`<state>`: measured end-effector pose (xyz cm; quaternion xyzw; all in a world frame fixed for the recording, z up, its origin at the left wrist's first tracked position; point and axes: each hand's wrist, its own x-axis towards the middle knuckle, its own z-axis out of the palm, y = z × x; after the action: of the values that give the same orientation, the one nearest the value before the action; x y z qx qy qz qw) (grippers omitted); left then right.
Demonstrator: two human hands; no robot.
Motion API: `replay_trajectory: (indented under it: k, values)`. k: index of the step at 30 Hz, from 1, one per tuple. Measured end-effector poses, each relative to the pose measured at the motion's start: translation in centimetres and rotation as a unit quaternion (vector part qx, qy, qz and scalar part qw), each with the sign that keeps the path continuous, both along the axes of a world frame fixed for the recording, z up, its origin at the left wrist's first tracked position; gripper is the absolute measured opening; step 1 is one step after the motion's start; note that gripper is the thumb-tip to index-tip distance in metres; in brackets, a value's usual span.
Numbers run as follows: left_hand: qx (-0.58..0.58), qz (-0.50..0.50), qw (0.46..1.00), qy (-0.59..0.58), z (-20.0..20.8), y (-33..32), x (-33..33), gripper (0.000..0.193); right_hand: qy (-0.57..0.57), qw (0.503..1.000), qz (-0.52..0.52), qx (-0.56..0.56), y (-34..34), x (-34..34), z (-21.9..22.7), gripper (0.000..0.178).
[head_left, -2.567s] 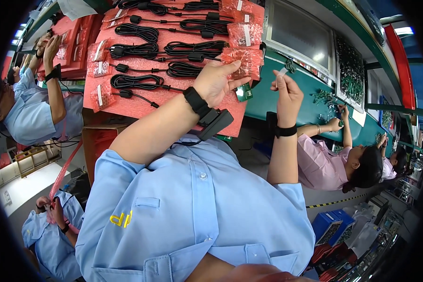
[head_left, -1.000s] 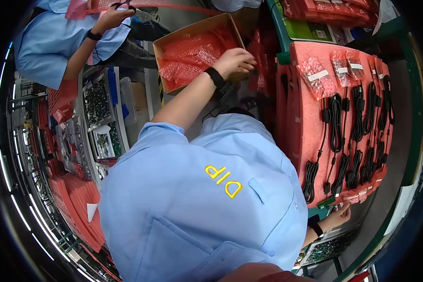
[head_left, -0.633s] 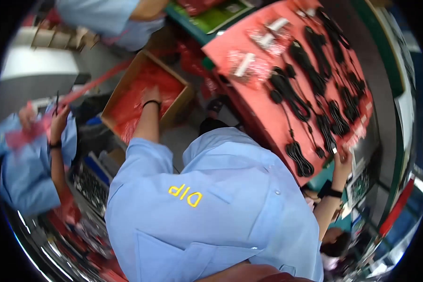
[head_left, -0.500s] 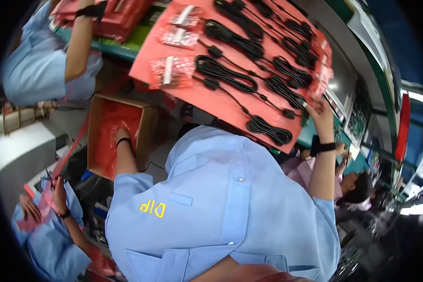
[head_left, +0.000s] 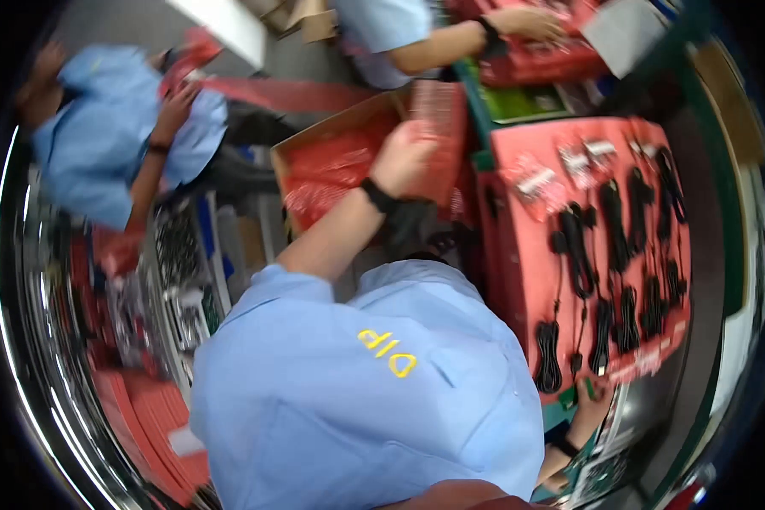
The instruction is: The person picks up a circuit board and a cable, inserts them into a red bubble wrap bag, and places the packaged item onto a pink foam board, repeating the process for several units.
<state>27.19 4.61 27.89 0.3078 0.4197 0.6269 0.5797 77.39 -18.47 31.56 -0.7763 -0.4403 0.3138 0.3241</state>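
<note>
At the far left, a co-worker in light blue has a hand (head_left: 177, 104) at a red film strip (head_left: 306, 95), which stretches rightward toward an open cardboard box (head_left: 348, 119). Translucent red wrap (head_left: 319, 166) fills the box. At the box's right side, the person's left hand (head_left: 404, 160), banded in black at the wrist and slightly blurred, has its fingers closed on a flat red bubble-wrap piece (head_left: 438, 119), which stands up from the grip, between the box and the bench. Beyond, at the top, another co-worker's hand (head_left: 527, 24) rests over red packages (head_left: 527, 68). Further right lies a pink-red foam sheet (head_left: 531, 285) bearing rows of coiled black cables (head_left: 548, 361), with red bubble packets (head_left: 542, 194) carrying white labels along its far edge. At the sheet's near edge is the person's right hand (head_left: 595, 393), its fingers bent, just beside a small green board (head_left: 568, 398); whether it grips anything, I cannot tell.
</note>
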Motion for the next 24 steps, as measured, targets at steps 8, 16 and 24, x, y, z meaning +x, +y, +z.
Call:
replay_trajectory:
  k: [8,16,24]
  values:
    - [0.323,-0.224,0.883,0.257,10.0,-8.5,19.1,0.024,-0.018,1.0,0.013,0.01,0.5,2.2,4.7,0.016]
    - [0.469,-0.523,0.487,0.519,7.1,-16.4,33.3,0.039,-0.085,0.989,0.116,0.041,6.9,0.1,13.3,0.021]
    - [0.229,-0.534,0.738,0.344,1.7,-14.8,41.0,0.05,-0.059,0.99,0.116,0.051,3.8,-4.4,16.1,0.021]
